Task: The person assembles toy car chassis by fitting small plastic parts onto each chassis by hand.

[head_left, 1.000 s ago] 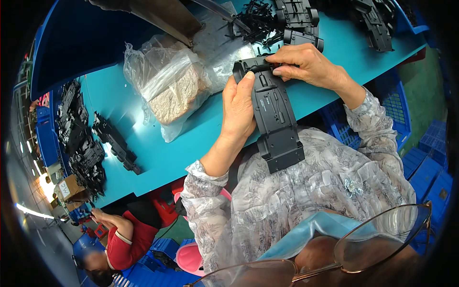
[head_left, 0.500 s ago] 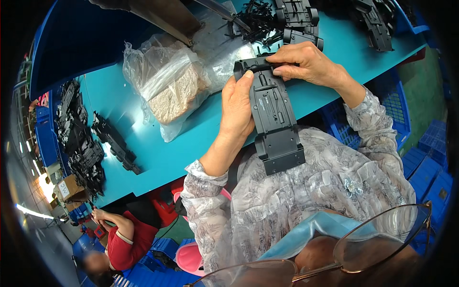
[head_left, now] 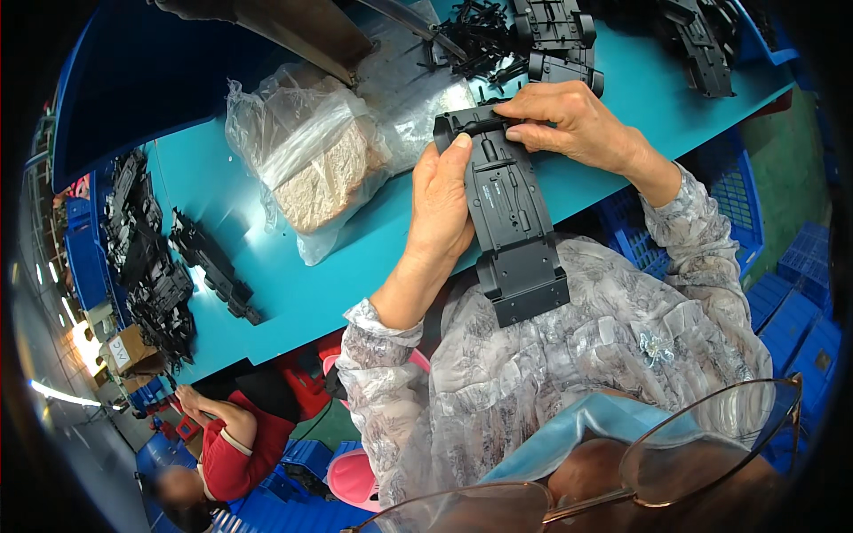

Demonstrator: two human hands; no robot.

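Chassis: black, long, studded face up; held over the near edge of the table, far end above the top, near end out in front of the blouse; can't tell about contact there
Left hand: closed round the left side by the far end; thumb on top next to the bar, other fingers mostly hidden underneath
Right hand: thumb and index nearly together at the far right corner, narrow gap, both at the bar's right end; firm pinch or mere touch — can't tell
Bar: thin, black, lying across the chassis at its far end; fully seated or not — too small to tell
Fingertip work: looks like fine handling at the bar; go in square, not skewed; feel both ends before adding force; ease off at any springy resistance
Support: best to back up the far end from below with the left fingers, right under the pressure, to avoid flexing the long body; watch for swing at the near end
Left thumb: worth some clearance from the bar, easy to nip or block
Table: see-through bag left of the hands; loose small parts beyond; spare chassis just past the right hand, so avoid knocking
Table's left end: heap of black parts, single piece just beside
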